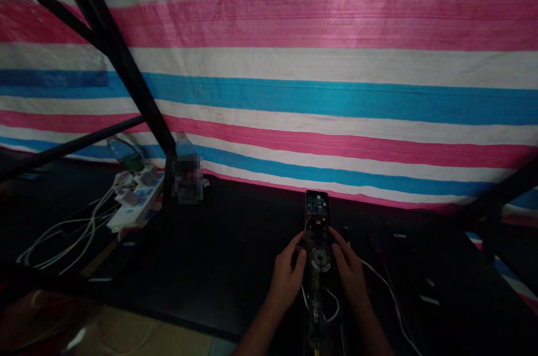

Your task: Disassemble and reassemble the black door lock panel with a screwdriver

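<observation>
Two bare hands, left hand [287, 274] and right hand [351, 272], curl narrow, holding edges of long black electronic panel [316, 238] on black table [231, 244]. Panel seems stiff, circuit board [317, 207] fragile; better take edges, avoid thin white wire [392, 294].

I've got a black table [235, 232] filling the lower frame. Lower centre, there's an electronic lock [317, 213] lying on it, white wire [393, 294] trailing right; over at left, a power strip [138, 202], white cables [63, 246], and a partly blurred bottle [185, 148].
</observation>
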Demonstrator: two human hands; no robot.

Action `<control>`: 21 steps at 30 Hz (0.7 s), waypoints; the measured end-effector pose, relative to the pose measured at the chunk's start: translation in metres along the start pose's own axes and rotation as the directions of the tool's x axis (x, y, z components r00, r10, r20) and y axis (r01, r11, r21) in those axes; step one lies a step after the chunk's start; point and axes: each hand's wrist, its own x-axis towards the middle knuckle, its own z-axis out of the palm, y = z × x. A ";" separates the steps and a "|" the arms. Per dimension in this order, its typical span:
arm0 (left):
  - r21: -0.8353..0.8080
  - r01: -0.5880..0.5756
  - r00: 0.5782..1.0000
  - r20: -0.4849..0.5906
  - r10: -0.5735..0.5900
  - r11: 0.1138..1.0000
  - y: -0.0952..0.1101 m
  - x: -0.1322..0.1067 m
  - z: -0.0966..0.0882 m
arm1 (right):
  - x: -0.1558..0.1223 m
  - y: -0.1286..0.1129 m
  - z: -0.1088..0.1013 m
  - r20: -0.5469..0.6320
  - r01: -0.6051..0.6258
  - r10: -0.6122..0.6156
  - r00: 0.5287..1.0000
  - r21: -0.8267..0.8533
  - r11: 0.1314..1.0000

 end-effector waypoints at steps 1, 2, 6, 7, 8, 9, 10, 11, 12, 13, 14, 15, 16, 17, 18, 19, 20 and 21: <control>0.007 0.003 1.000 0.000 -0.003 1.000 0.000 0.000 0.000 | 0.000 0.000 0.000 0.001 0.003 -0.003 1.000 -0.004 1.000; 0.012 0.006 1.000 -0.002 -0.006 1.000 0.000 0.000 0.000 | 0.000 0.001 0.000 0.000 0.006 -0.006 1.000 -0.007 1.000; 0.015 0.006 1.000 -0.007 -0.006 1.000 0.000 0.001 0.000 | 0.000 0.003 -0.001 0.002 0.014 -0.014 1.000 -0.007 1.000; 0.009 -0.001 1.000 -0.003 0.001 1.000 0.000 0.001 0.000 | 0.000 0.004 -0.001 0.002 0.017 -0.017 1.000 -0.009 1.000; 0.002 -0.009 1.000 0.000 0.009 1.000 0.000 0.001 0.000 | 0.000 0.004 -0.001 0.002 0.020 -0.020 1.000 -0.012 1.000; -0.003 -0.017 1.000 0.003 0.017 1.000 0.000 0.002 0.000 | 0.000 0.005 -0.001 0.003 0.022 -0.022 1.000 -0.014 1.000; -0.006 -0.023 1.000 0.002 0.023 1.000 0.001 0.002 0.000 | -0.001 0.005 -0.001 0.005 0.025 -0.025 1.000 -0.014 1.000; -0.005 -0.028 1.000 -0.002 0.028 1.000 0.001 0.002 0.000 | -0.001 0.006 -0.001 0.007 0.026 -0.026 1.000 -0.012 1.000; -0.003 -0.031 0.999 -0.006 0.031 1.000 0.001 0.002 0.000 | -0.001 0.006 -0.001 0.009 0.025 -0.025 1.000 -0.009 1.000; -0.001 -0.034 0.999 -0.011 0.034 0.999 0.001 0.002 0.000 | -0.001 0.006 -0.002 0.010 0.023 -0.023 1.000 -0.007 1.000; 0.001 -0.035 0.999 -0.015 0.035 0.999 0.002 0.002 0.000 | -0.001 0.007 -0.001 0.010 0.023 -0.023 1.000 -0.007 1.000; 0.003 -0.036 0.999 -0.017 0.036 0.999 0.002 0.002 0.000 | -0.001 0.007 -0.001 0.008 0.025 -0.025 1.000 -0.008 1.000; 0.006 -0.037 0.999 -0.017 0.037 0.999 0.002 0.002 0.000 | -0.001 0.007 -0.001 0.006 0.028 -0.028 1.000 -0.010 1.000; 0.009 -0.038 0.999 -0.016 0.038 0.999 0.002 0.001 -0.001 | -0.001 0.007 -0.001 0.004 0.030 -0.030 1.000 -0.014 0.999; 0.013 -0.038 0.999 -0.014 0.038 0.999 0.003 0.001 -0.001 | -0.001 0.007 -0.001 0.000 0.033 -0.033 0.999 -0.018 0.999; 0.018 -0.038 0.999 -0.012 0.038 0.999 0.003 0.001 -0.001 | -0.002 0.008 -0.001 -0.005 0.034 -0.034 0.999 -0.025 0.999; 0.022 -0.038 0.999 -0.008 0.038 0.999 0.003 0.001 -0.001 | -0.002 0.008 -0.001 -0.011 0.034 -0.034 0.999 -0.032 0.999; 0.026 -0.039 0.999 -0.005 0.039 0.999 0.003 0.001 -0.001 | -0.002 0.008 -0.001 -0.016 0.034 -0.035 0.999 -0.039 0.999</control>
